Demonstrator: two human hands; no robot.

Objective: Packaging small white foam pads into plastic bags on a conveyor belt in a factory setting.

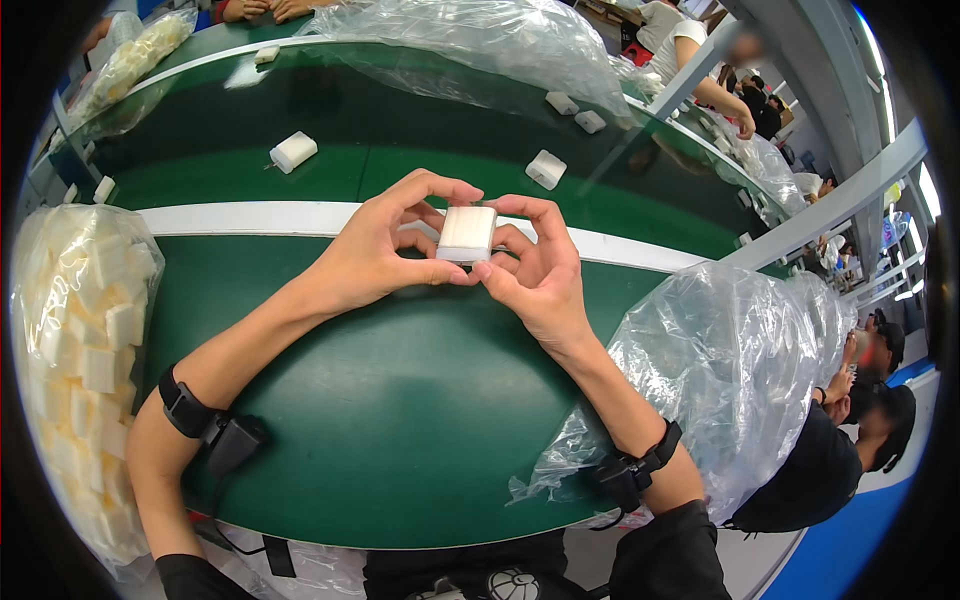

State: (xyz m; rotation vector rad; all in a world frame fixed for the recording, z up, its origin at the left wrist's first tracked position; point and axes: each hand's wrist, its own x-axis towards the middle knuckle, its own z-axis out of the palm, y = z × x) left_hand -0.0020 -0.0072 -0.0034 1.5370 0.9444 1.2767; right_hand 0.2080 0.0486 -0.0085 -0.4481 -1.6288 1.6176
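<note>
Between both hands, above the far part of the green table (400, 400), I hold a small white charger block (467, 232). The thumb and fingers of my left hand (395, 240) grip its left side. On the other side, my right hand (540, 260) pinches it with the thumb at the lower corner and the index finger at the upper one. Its smooth, pale top faces me; the underside is hidden. Beyond my hands a similar white block (293, 152) with metal prongs lies on the green belt, and another block (546, 169) lies to the right.
A clear bag of many white blocks (90, 370) stands at the left edge. A crumpled clear plastic bag (710, 370) covers the right side. A white rail (240, 218) separates table and belt. Another large bag (480, 45) lies beyond. Other people sit nearby at right.
</note>
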